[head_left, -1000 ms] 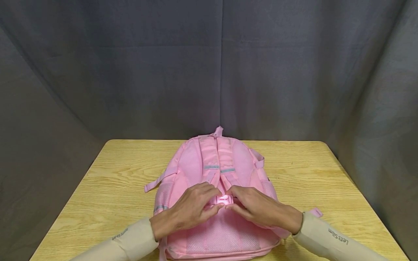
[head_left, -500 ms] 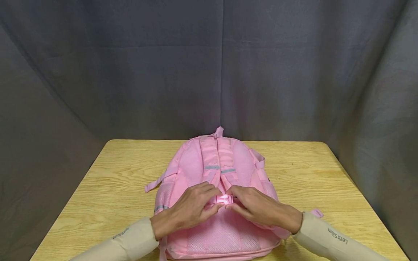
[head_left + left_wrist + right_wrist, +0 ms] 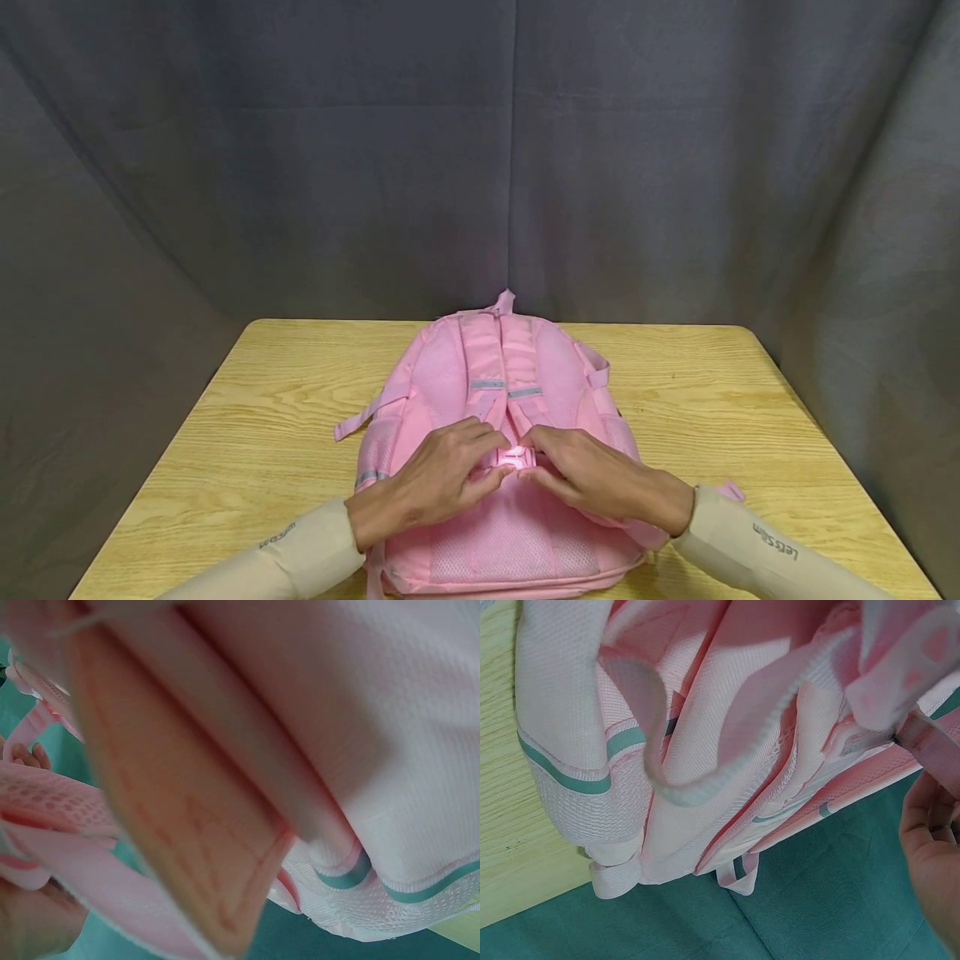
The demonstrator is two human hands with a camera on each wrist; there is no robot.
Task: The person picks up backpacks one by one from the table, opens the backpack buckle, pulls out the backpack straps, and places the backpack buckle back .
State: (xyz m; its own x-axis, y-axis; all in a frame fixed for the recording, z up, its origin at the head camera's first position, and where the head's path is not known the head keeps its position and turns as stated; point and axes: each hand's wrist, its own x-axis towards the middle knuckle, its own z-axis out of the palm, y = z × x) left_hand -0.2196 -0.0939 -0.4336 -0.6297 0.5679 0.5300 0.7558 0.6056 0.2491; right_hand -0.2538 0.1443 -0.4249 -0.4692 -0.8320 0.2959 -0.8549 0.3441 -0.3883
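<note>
A pink backpack (image 3: 517, 533) lies on the table with its shoulder straps (image 3: 483, 354) facing up. At its middle, a bright pink side-release buckle (image 3: 516, 457) sits between my hands. My left hand (image 3: 450, 468) pinches the buckle's left side between thumb and fingers. From the right, my right hand (image 3: 581, 468) pinches its other side the same way. Close up in the right wrist view, a pink buckle piece (image 3: 900, 671) and a looped webbing strap (image 3: 694, 787) show. Pink fabric and webbing fill much of the left wrist view.
The wooden table (image 3: 262, 400) carries the backpack. A loose strap end (image 3: 352, 427) sticks out on the left, another strap end (image 3: 729, 492) on the right. A dark grey curtain (image 3: 375, 167) hangs behind and around the table.
</note>
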